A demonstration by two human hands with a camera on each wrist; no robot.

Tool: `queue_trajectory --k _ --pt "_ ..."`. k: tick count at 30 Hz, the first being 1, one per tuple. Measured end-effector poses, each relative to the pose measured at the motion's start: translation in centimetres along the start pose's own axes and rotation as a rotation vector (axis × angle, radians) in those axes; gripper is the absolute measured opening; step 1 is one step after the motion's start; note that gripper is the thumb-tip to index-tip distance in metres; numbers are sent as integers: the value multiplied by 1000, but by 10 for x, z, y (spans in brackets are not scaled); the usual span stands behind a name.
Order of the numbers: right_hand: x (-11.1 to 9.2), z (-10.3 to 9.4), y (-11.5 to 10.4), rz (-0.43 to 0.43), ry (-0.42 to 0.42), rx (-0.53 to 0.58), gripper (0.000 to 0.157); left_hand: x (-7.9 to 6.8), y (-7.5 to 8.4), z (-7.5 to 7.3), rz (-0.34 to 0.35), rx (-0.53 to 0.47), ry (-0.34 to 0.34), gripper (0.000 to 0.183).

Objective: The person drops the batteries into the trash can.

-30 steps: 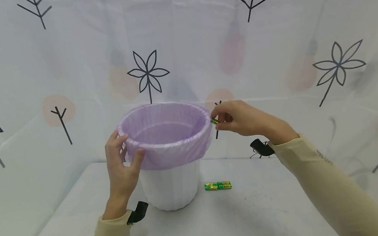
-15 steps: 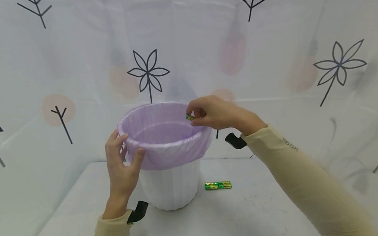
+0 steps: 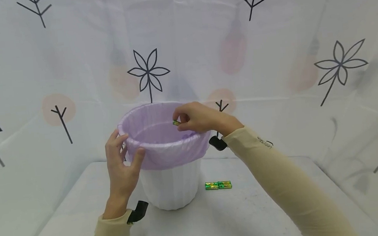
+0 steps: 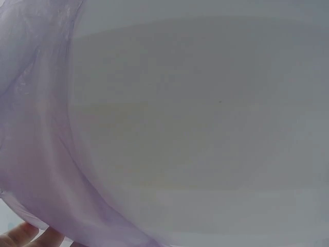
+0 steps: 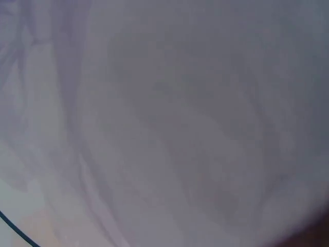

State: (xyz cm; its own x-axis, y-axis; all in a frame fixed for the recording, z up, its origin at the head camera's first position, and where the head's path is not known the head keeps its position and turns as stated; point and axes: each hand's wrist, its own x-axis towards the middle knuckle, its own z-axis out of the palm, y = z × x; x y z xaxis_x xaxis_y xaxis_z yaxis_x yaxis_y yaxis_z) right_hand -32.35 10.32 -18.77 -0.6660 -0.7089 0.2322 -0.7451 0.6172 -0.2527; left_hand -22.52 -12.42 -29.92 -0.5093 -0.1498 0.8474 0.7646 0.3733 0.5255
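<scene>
A white trash bin [image 3: 171,187] stands on the table, its rim and upper wall covered by a lilac plastic liner [image 3: 172,155]. On the bin's left side my left hand [image 3: 122,170] holds the lined rim, thumb on the front; a few of its fingertips [image 4: 46,237] show in the left wrist view. My right hand [image 3: 199,118] is over the bin's opening at the right and pinches a small shiny green-and-gold battery [image 3: 176,123], mostly hidden by the fingers. Similar green-and-gold batteries [image 3: 218,185] lie end to end on the table, right of the bin.
The white table [image 3: 251,210] extends around the bin. Behind it hangs a white sheet [image 3: 190,58] printed with flowers and twigs. Liner and bin wall fill most of the left wrist view; the right wrist view is a blurred pale surface.
My right hand has moved left from beside the bin's right rim to over its opening, still pinching the battery. The left hand and the batteries on the table have stayed in place.
</scene>
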Motion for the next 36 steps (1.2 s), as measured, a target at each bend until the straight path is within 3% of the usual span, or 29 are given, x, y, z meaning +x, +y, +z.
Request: queue_trajectory --k 16,36 --pt "18 12 2 88 -24 26 19 -1 1 -1 -18 7 -5 48" --pt "23 16 1 75 -49 -13 25 0 2 -1 -31 3 -11 49"
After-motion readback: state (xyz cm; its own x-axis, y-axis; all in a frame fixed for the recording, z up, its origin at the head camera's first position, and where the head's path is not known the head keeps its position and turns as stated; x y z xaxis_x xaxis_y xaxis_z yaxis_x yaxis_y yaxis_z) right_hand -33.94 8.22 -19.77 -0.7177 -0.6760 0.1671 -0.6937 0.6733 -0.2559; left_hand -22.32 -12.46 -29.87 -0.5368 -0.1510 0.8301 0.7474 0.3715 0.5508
